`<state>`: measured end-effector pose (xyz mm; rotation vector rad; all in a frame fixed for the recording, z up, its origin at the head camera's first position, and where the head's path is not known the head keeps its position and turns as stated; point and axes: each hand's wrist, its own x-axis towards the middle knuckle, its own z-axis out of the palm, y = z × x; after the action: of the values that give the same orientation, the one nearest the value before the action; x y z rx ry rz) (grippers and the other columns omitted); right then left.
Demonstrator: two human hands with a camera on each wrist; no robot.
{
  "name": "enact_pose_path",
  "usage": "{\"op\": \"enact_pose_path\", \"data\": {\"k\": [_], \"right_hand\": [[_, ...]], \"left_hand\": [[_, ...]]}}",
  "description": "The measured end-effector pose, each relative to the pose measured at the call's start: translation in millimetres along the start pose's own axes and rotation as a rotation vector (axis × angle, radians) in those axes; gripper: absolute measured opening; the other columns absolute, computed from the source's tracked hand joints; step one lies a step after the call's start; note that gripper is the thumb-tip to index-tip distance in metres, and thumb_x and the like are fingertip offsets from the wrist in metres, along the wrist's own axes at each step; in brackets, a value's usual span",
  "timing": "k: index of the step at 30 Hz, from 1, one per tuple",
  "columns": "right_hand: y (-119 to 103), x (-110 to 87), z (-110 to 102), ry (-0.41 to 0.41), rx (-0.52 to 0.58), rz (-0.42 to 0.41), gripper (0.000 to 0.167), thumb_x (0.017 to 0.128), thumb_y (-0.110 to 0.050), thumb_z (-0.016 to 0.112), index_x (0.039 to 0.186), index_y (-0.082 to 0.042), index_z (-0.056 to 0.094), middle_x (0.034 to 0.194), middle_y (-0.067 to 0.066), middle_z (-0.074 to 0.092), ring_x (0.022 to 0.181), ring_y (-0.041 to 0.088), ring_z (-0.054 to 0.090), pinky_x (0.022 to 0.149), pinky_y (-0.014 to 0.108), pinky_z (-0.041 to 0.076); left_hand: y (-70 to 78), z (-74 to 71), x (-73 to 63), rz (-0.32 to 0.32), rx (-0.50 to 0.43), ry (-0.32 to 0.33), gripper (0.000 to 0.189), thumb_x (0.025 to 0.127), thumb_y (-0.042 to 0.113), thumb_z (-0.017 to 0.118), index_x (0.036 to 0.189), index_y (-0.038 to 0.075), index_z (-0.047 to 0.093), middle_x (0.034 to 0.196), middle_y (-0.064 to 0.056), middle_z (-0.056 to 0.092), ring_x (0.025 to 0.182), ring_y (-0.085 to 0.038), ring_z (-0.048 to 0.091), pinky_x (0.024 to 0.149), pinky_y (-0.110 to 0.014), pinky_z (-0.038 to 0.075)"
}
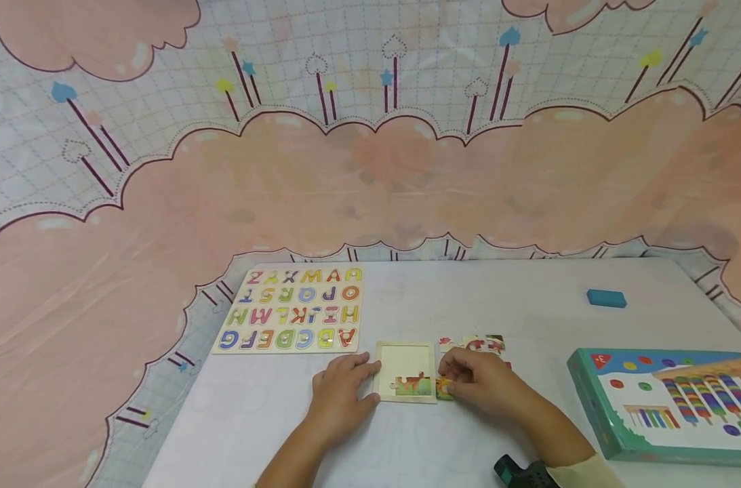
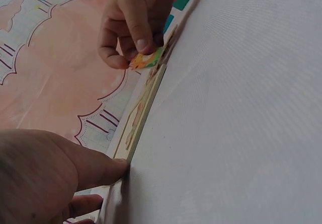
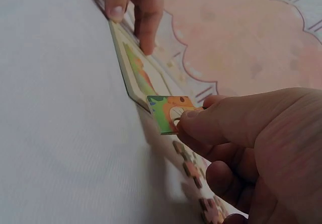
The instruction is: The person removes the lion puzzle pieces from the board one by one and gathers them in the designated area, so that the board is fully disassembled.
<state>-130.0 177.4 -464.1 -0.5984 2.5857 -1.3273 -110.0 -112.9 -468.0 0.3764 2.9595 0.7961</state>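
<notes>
A square wooden puzzle frame [image 1: 405, 359] lies on the white table, with green and orange picture pieces [image 1: 413, 385] along its lower right inside. My left hand [image 1: 344, 393] rests at the frame's left edge; in the left wrist view its thumb [image 2: 113, 169] touches the rim. Between thumb and fingers, my right hand [image 1: 483, 381] pinches a puzzle piece [image 3: 171, 112] printed in orange and green, held just right of the frame. More loose puzzle pieces [image 1: 492, 343] lie behind and beneath the right hand, partly hidden by it.
An alphabet board [image 1: 293, 310] with coloured letters lies at the back left. To the right stands a large green-edged toy box [image 1: 681, 407]. A blue block [image 1: 606, 298] sits at the back right. A patterned cloth [image 1: 370, 183] hangs behind the table.
</notes>
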Motion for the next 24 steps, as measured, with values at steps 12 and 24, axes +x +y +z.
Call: {"op": "enact_pose_path", "data": {"k": [12,24], "right_hand": [[5.9,-5.3,2.0,0.027,-0.093,0.041,0.026,0.086,0.002,0.078,0.098,-0.020,0.071,0.090,-0.012,0.065,0.086,0.010,0.058,0.076,0.026,0.050],[5.6,-11.1,4.7,0.059,-0.217,0.016,0.027,0.085,0.002,0.081,0.091,-0.022,0.072,0.087,-0.015,0.063,0.085,0.004,0.057,0.079,0.029,0.050]], "left_hand": [[-1.0,0.8,-0.1,-0.010,0.005,-0.003,0.051,0.089,0.020,0.084,0.139,0.016,0.072,0.152,-0.006,0.059,0.145,-0.035,0.045,0.103,-0.066,0.033],[1.2,1.3,-1.1,-0.013,0.008,-0.005,0.051,0.089,0.020,0.084,0.138,0.016,0.072,0.152,-0.006,0.059,0.145,-0.035,0.045,0.103,-0.066,0.034]]}}
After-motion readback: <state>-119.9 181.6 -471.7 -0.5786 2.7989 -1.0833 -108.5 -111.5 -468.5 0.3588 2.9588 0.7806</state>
